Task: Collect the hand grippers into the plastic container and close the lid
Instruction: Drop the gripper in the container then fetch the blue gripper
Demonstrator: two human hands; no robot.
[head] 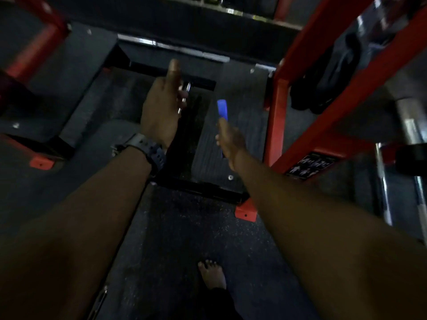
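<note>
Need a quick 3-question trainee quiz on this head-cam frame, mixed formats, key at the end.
1. True or false: the right hand grips a blue-handled hand gripper.
2. Which wrist wears the grey watch? A) left B) right C) neither
3. Fill in: the left hand holds something shiny and ____, blurred.

Key: 1 true; 2 A; 3 metallic. The plastic container is not in view, and the red rack frame stands to the right.
</note>
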